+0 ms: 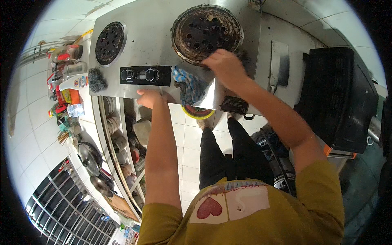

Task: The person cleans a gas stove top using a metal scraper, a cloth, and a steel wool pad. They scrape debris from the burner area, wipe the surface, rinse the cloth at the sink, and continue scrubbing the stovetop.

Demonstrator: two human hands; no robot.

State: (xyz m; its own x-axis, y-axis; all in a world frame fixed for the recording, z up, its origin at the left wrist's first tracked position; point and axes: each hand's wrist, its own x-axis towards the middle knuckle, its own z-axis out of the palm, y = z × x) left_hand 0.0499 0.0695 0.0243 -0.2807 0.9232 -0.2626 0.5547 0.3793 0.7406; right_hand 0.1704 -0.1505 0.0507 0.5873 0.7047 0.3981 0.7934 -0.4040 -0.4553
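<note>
In front of me is a stainless steel gas cooktop (150,36) with soot and crumbs on it. My left hand (151,98) grips its front edge just below the black control panel (145,75) with two knobs. The fingers of my right hand (228,69) are bunched against the near rim of the large, blackened right burner (206,32); anything between the fingertips is hidden. A crumpled blue-and-white cloth (188,81), dirty in places, lies between my hands. Farther left are the smaller round burner (110,44) and a steel wool scourer (97,80) at the corner.
A cleaver (279,64) lies right of the cooktop, near a large black appliance (333,98). Bottles, including a white spray bottle (73,82), and pan lids (88,159) line the left counter. Below are dish shelves (111,125) and a yellow-rimmed basin (199,115) on the floor.
</note>
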